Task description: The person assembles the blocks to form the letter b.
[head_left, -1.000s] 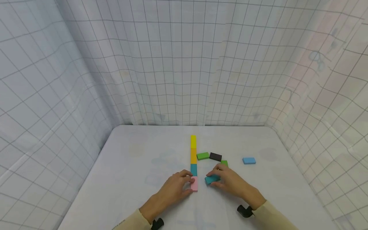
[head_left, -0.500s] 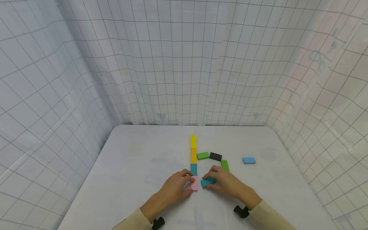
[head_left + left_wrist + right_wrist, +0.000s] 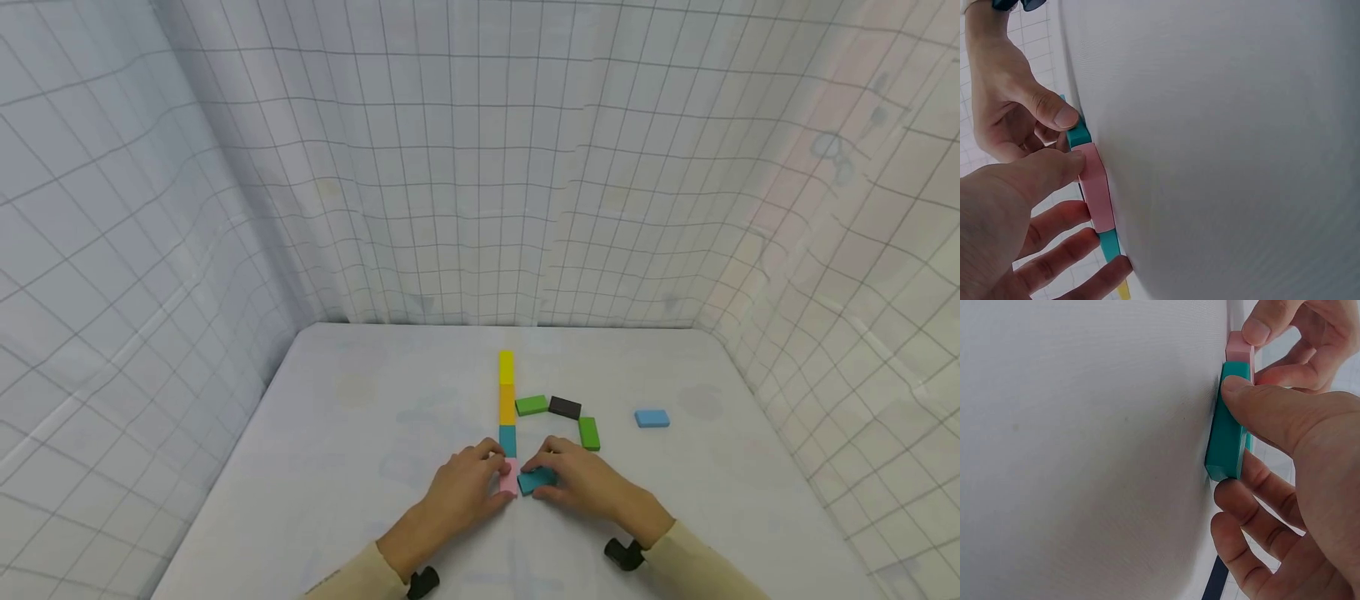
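The right hand point(image 3: 583, 479) pinches a teal oblong block point(image 3: 1229, 434) that, overpushed, could skew the pink oblong block point(image 3: 1097, 194) just beyond, gripped by the left hand point(image 3: 465, 485).

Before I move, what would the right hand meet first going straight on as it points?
The right hand, teal block in its pinch, would probably meet the pink block held by the left hand; whether the two blocks touch is unclear.
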Demonstrator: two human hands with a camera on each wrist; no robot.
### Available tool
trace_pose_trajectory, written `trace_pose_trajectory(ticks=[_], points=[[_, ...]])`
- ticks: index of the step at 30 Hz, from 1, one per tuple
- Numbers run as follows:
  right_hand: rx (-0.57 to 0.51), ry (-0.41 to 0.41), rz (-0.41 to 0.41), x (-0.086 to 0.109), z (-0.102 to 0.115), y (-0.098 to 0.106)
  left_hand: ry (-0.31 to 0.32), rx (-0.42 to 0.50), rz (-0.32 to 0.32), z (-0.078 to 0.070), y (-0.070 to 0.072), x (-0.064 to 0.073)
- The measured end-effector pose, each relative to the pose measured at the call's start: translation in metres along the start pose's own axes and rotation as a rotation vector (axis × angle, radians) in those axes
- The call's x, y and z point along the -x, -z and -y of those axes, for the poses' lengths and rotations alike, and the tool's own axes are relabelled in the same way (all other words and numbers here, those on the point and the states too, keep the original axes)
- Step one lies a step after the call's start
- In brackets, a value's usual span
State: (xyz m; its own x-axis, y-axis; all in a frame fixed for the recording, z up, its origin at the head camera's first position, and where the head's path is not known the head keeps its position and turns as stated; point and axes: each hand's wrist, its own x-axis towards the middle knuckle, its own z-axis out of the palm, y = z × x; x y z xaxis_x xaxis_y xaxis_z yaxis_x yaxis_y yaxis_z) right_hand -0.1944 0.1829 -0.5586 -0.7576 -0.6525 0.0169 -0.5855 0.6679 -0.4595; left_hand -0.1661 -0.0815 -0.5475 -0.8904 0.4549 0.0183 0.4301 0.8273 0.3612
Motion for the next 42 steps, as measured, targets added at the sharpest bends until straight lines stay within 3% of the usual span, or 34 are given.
trace_pose_trajectory(ticks=[14, 42], points=[[-0.007, -0.004, 0.011, 0.0004, 0.0024, 0.0029, -0.010, -0.016, -0.054, -0.0008, -0.0027, 0.0013], [-0.023, -0.015, 0.006, 0.0020, 0.0013, 0.0001, -0.019, -0.010, -0.064, 0.0019, -0.0062, -0.0005]])
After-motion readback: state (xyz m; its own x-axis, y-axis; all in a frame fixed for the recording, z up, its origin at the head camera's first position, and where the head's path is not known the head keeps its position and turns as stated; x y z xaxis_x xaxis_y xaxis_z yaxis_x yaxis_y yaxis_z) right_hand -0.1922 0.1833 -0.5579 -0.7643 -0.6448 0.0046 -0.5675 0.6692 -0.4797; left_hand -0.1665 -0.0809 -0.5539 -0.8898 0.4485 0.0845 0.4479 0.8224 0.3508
